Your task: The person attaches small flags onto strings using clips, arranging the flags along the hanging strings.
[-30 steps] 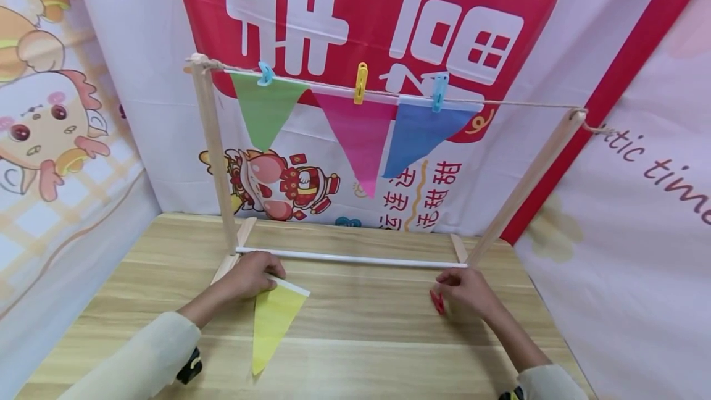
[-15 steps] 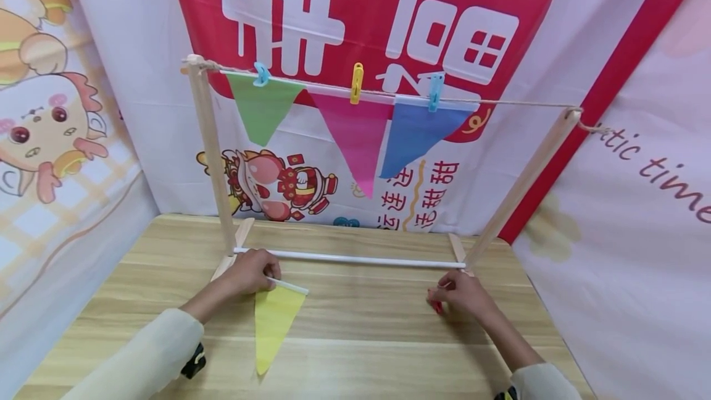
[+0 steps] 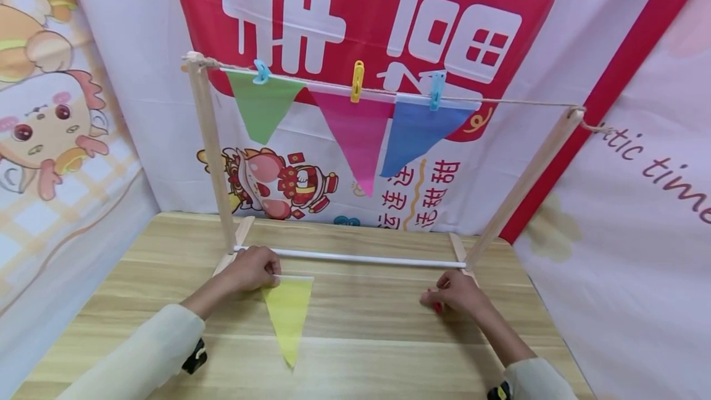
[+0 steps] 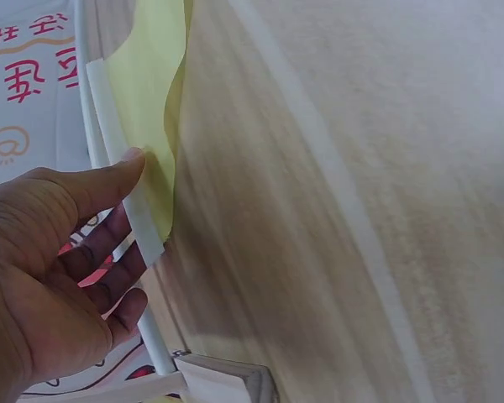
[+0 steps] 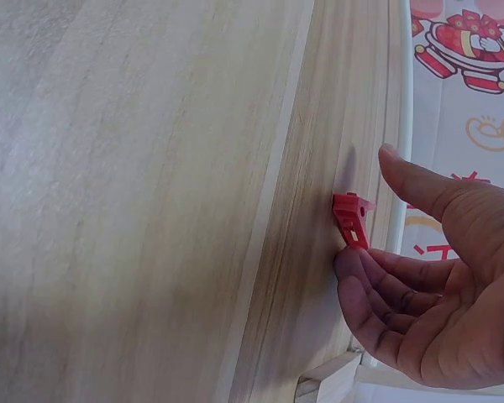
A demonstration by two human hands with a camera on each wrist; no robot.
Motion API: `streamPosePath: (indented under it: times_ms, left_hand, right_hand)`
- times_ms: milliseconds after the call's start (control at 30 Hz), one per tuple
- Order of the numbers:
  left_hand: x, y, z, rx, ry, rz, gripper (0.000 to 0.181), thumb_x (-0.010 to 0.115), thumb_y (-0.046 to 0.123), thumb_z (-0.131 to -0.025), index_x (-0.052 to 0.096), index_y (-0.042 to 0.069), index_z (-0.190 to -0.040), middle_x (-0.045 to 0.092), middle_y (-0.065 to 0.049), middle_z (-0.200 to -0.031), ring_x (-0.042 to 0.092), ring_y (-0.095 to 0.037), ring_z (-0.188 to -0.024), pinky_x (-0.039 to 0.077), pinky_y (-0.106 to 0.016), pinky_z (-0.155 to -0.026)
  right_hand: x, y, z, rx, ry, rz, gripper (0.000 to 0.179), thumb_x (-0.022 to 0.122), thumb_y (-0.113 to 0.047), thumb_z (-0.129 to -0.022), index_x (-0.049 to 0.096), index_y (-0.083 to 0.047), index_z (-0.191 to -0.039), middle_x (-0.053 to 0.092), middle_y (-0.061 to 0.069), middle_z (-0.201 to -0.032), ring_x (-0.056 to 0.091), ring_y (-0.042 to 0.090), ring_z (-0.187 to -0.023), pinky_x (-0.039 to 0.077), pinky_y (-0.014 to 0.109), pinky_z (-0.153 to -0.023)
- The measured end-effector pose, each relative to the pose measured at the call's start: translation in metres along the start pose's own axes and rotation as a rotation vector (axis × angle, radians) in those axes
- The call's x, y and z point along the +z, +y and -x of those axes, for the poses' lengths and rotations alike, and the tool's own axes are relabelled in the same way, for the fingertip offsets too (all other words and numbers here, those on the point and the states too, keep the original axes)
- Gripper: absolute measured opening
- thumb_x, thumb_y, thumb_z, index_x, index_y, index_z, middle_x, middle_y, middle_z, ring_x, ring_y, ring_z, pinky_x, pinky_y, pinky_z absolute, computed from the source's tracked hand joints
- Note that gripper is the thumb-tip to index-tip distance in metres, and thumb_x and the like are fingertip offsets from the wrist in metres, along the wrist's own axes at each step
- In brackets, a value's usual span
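Observation:
My left hand (image 3: 252,269) pinches the white-edged top of a yellow triangular pennant (image 3: 289,313) near its left corner, its tip pointing toward me. In the left wrist view the thumb lies on the white strip (image 4: 122,151), with fingers behind it. At right, low over the table, my right hand (image 3: 458,294) has a red clothespin (image 5: 351,220) at its curled fingertips. The right wrist view shows the thumb raised apart from it. Green (image 3: 263,104), pink (image 3: 358,131) and blue (image 3: 424,131) pennants hang from a string (image 3: 522,102), clipped with blue and yellow clothespins (image 3: 357,81).
Two wooden posts (image 3: 211,153) hold the string, joined low down by a white rod (image 3: 361,258) just behind my hands. Wooden feet stand on the wood-grain table (image 3: 378,350). Printed cloth (image 3: 183,159) closes off the back and both sides.
The yellow pennant has swung so its tip sits farther right and its top edge lies nearly level. My right thumb and fingers have shifted about the red clothespin, covering more of it.

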State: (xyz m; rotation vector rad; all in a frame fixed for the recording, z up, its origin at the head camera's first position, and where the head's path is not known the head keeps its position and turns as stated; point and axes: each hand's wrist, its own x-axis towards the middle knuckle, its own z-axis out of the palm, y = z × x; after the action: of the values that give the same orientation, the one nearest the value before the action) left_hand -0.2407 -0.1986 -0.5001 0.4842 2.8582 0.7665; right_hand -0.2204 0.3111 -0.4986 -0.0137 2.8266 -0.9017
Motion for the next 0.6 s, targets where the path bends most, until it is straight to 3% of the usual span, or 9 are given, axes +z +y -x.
streamPosePath:
  times_ms: [100, 200, 333, 600]
  left_hand:
    - [-0.002, 0.002, -0.002, -0.021, -0.014, 0.032, 0.015, 0.090, 0.014, -0.093, 0.078, 0.020, -0.086, 0.072, 0.005, -0.084, 0.060, -0.016, -0.085, 0.046, -0.053, -0.097]
    - [-0.004, 0.003, -0.006, -0.021, -0.025, 0.084, 0.013, 0.087, 0.013, -0.095, 0.077, 0.018, -0.089, 0.073, 0.003, -0.087, 0.062, -0.017, -0.084, 0.052, -0.047, -0.093]
    - [-0.007, 0.008, -0.011, 0.016, -0.026, 0.135, 0.012, 0.083, 0.011, -0.100, 0.075, 0.014, -0.092, 0.072, 0.001, -0.086, 0.060, -0.016, -0.082, 0.052, -0.033, -0.078]
    - [-0.010, 0.025, -0.017, 0.087, 0.002, 0.186, 0.010, 0.081, 0.009, -0.103, 0.075, 0.012, -0.096, 0.074, 0.000, -0.087, 0.063, -0.013, -0.083, 0.054, -0.030, -0.078]
  right_hand:
    - [0.002, -0.002, -0.001, -0.004, 0.004, 0.003, 0.058, 0.102, -0.038, -0.084, 0.070, 0.003, -0.110, 0.077, 0.013, -0.101, 0.068, 0.023, -0.089, 0.057, 0.034, -0.073]
    - [0.003, -0.004, -0.001, -0.009, 0.003, -0.005, 0.058, 0.102, -0.038, -0.084, 0.067, 0.001, -0.108, 0.073, 0.012, -0.097, 0.064, 0.023, -0.085, 0.053, 0.034, -0.070]
    - [0.004, -0.006, -0.002, -0.016, 0.005, -0.002, 0.056, 0.102, -0.036, -0.084, 0.065, 0.000, -0.104, 0.066, 0.009, -0.087, 0.059, 0.022, -0.078, 0.048, 0.033, -0.065]
    - [0.008, -0.008, -0.004, -0.037, 0.001, 0.036, 0.042, 0.101, -0.031, -0.086, 0.068, -0.005, -0.082, 0.062, 0.003, -0.069, 0.054, 0.016, -0.065, 0.041, 0.029, -0.058]
